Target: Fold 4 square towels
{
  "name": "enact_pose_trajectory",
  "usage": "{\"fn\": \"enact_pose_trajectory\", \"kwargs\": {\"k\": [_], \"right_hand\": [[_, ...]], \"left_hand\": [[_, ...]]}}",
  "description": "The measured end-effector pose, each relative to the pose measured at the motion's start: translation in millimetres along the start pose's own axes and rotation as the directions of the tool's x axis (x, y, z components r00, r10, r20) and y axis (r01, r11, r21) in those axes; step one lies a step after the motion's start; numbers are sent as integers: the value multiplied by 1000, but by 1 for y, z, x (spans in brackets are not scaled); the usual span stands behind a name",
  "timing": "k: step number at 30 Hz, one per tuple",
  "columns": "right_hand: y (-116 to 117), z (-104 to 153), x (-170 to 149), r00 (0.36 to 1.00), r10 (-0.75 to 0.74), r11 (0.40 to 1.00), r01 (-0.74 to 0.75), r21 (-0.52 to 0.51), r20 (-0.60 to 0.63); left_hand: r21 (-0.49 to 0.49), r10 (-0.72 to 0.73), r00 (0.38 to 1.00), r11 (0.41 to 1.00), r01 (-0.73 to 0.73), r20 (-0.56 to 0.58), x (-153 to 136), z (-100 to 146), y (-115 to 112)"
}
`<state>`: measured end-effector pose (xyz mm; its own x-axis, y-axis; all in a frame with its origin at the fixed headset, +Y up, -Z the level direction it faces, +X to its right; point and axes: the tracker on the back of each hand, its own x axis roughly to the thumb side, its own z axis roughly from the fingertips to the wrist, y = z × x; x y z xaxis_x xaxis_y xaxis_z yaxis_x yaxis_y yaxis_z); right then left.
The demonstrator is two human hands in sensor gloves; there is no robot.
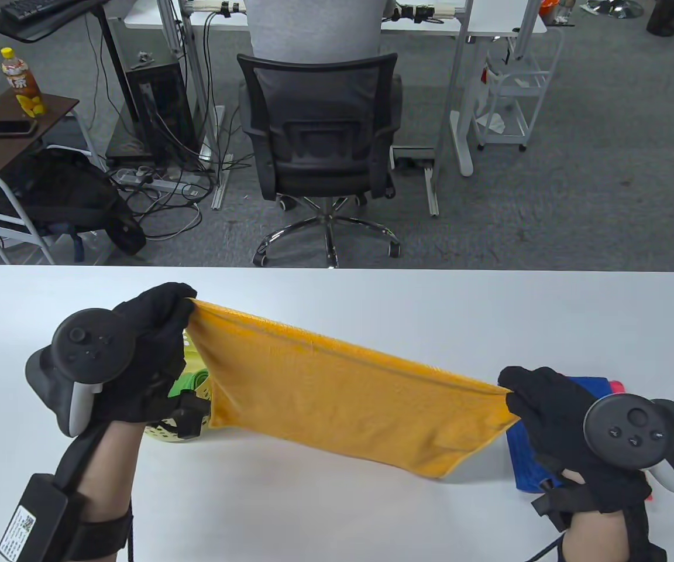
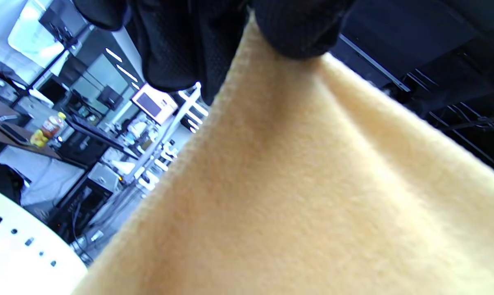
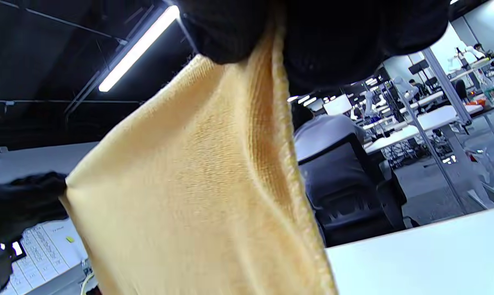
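An orange towel [image 1: 343,398] hangs stretched above the white table [image 1: 372,293], held by its two upper corners. My left hand [image 1: 161,328] pinches the left corner and my right hand [image 1: 527,395] pinches the right corner, lower and nearer. The towel fills the left wrist view [image 2: 296,184], pinched between gloved fingers [image 2: 296,32] at the top. In the right wrist view the towel [image 3: 198,196] hangs from my fingers [image 3: 333,41], with my left hand [image 3: 21,200] holding its far corner. A blue towel [image 1: 524,462] and a pink one [image 1: 616,386] lie under my right hand.
A pale perforated basket [image 1: 164,430] holding something green [image 1: 188,383] sits behind my left wrist; its rim shows in the left wrist view [image 2: 21,254]. An office chair [image 1: 322,146] with a seated person stands beyond the table's far edge.
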<state>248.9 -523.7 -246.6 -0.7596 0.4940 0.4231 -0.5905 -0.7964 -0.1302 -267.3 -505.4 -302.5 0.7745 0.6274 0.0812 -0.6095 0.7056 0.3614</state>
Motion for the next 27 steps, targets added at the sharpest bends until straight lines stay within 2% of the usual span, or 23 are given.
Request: {"fn": "enact_pose_trajectory", "kwargs": {"k": [2, 4, 7, 8, 10, 11, 13, 16, 18, 20, 21, 23, 27], "right_hand": [[-7, -2, 3, 998, 39, 997, -42, -65, -47], [-8, -15, 3, 989, 92, 987, -106, -118, -118], [1, -58, -8, 931, 221, 965, -252, -75, -289], [5, -68, -12, 918, 244, 957, -280, -74, -314], [15, -97, -30, 869, 300, 934, -352, -65, -393], [16, -103, -33, 860, 308, 926, -369, -79, -407], [9, -112, -37, 856, 289, 905, -390, -168, -429], [-11, -105, -24, 919, 158, 864, -306, -401, -361], [-19, -94, -17, 937, 127, 838, -277, -470, -326], [-18, -81, -16, 938, 144, 829, -288, -480, -314], [-16, -76, -18, 938, 154, 837, -292, -464, -312], [-2, -57, -26, 936, 187, 880, -295, -372, -299], [46, -12, -51, 927, 265, 947, -302, -110, -265]], "left_hand": [[-48, -33, 999, 998, 33, 4, -2, -1, -4], [-57, -68, 998, 996, 68, -1, -4, -5, -11], [-95, -130, 988, 988, 123, -79, -6, -19, -30], [-107, -146, 984, 985, 136, -100, -6, -24, -35], [-101, -190, 972, 979, 177, -138, -4, -40, -47], [-100, -202, 968, 977, 189, -147, -3, -44, -49], [-44, -206, 966, 978, 202, -153, 7, -53, -48], [114, -184, 977, 974, 197, -109, 26, -55, -28], [160, -147, 987, 975, 155, -57, 33, -49, -14], [162, -106, 994, 982, 101, 26, 34, -35, -7], [155, -104, 992, 984, 93, 64, 32, -28, -7], [123, -135, 983, 985, 119, 127, 21, 1, -10], [-30, -280, 942, 956, 290, 187, -20, 63, -45]]}}
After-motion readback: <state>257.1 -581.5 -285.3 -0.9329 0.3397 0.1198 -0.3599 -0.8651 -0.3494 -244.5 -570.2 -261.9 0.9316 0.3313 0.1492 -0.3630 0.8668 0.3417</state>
